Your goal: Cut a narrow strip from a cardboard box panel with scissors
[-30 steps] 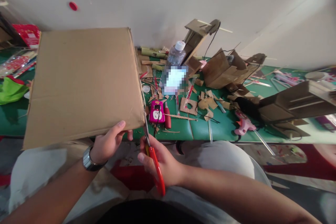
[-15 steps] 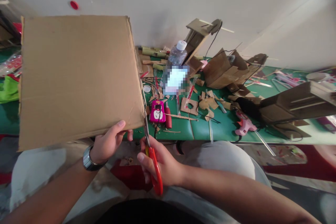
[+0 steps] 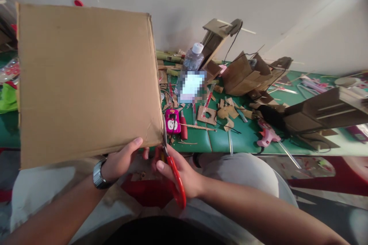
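A large brown cardboard sheet [image 3: 89, 80] is held up over the left side of the table. My left hand [image 3: 123, 160] grips its lower edge, thumb on the front face and fingers underneath. My right hand [image 3: 181, 174] is closed round the red handles of a pair of scissors [image 3: 176, 180]. The scissor blades point upward along the sheet's right edge, close to its lower right corner. Part of the blades is hidden by the cardboard, so whether they bite into it is hard to see.
On the green table [image 3: 198, 143] lie cardboard scraps, a magenta box [image 3: 172, 121] and a red-handled tool [image 3: 183, 126]. Behind them stands a plastic bottle [image 3: 194, 59]. Cardboard constructions [image 3: 247, 72] and a pink glue gun [image 3: 268, 136] are on the right.
The cardboard sheet has tilted, its upper left side rising and its right edge shifting rightward. The scissors and both hands have moved slightly right with it.
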A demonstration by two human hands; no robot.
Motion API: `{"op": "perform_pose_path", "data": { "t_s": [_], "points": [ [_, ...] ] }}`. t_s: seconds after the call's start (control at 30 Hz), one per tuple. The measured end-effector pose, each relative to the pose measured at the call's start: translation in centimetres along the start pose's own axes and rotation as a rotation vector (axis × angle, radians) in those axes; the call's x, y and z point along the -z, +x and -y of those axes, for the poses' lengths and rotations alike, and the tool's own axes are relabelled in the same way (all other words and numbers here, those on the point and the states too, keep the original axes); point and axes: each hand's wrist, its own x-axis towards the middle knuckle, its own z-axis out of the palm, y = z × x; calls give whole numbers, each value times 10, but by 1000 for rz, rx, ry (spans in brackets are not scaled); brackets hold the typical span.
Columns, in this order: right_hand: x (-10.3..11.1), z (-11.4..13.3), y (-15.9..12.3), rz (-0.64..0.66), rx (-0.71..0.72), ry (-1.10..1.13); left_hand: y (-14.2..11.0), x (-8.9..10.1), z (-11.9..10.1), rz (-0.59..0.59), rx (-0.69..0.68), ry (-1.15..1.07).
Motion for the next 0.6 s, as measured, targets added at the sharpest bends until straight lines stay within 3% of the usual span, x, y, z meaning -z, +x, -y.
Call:
{"op": "perform_pose_path", "data": {
  "t_s": [0.3, 0.6],
  "points": [
    [-6, -2, 3, 1, -148, 85, -3, -3, -8, 24, 103, -45],
    [-3, 0, 2, 27, -129, 95, -3, -2, -8, 53, 101, -45]
  ]
}}
